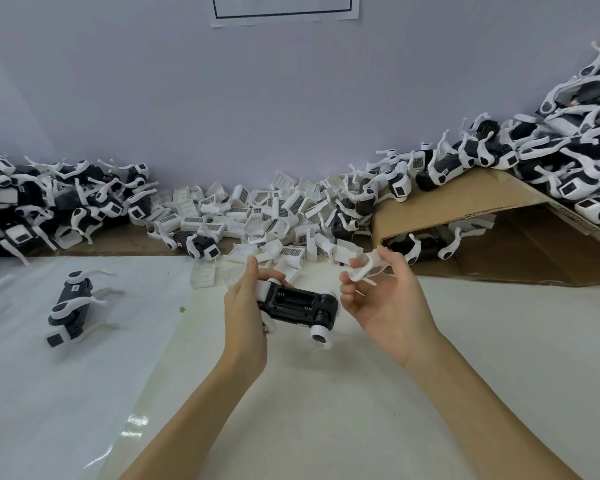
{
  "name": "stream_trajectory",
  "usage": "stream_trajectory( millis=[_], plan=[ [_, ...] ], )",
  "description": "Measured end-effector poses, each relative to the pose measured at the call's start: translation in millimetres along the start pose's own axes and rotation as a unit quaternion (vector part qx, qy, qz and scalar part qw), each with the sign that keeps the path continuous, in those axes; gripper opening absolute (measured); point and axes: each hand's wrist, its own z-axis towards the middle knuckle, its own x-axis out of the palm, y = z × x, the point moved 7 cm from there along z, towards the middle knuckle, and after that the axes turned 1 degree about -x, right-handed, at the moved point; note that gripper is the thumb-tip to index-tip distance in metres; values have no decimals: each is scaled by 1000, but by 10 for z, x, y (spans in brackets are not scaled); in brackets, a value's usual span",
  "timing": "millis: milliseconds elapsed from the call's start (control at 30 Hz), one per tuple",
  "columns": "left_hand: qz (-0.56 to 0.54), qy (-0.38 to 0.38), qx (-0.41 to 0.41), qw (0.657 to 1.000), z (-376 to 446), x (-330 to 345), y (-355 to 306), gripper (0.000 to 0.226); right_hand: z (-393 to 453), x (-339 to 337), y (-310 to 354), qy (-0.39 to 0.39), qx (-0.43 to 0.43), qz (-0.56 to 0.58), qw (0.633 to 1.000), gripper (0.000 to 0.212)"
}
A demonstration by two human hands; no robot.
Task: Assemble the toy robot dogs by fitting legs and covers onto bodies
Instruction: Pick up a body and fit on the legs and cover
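My left hand (245, 317) grips one end of a black toy dog body (297, 306) held above the table, its open battery bay facing up and white leg joints at both ends. My right hand (383, 299) is just to the right of the body and pinches a white plastic part (366, 266) between thumb and fingers; its exact shape is blurred. The part is slightly above and to the right of the body, not touching it.
An assembled dog (73, 306) lies on the white table (326, 410) at the left. White covers (267, 216) are heaped along the wall. Piles of dogs sit at far left (32, 202) and on the tilted cardboard (465, 202) at right.
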Motion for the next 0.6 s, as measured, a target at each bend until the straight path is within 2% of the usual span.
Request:
stream_trajectory(
  millis=[67,133,233,300,367,433,533,567,600],
  plan=[
    [-19,10,-11,1000,0,16,13,56,8,-20,-44,1,30,16,999,45],
    [-21,15,-13,1000,-7,31,9,56,29,-34,-47,-3,30,-14,999,49],
    [-10,17,-7,1000,-25,46,-12,57,50,-56,42,-37,-35,-151,987,52],
    [2,14,-5,1000,-31,43,-16,58,40,-60,108,-49,-103,-280,953,60],
    [19,12,-3,1000,-40,33,-11,61,1,-20,157,-37,-175,-403,898,46],
    [24,9,-1,1000,-43,30,0,64,-72,89,180,0,-270,-504,820,25],
    [21,3,-11,1000,-39,34,33,71,-204,290,74,52,-387,-635,667,27],
    [19,1,-19,1000,-36,31,44,73,-222,331,27,58,-397,-657,638,31],
    [17,-1,-28,999,-31,26,52,75,-226,349,-3,58,-397,-669,626,34]
  ],
)
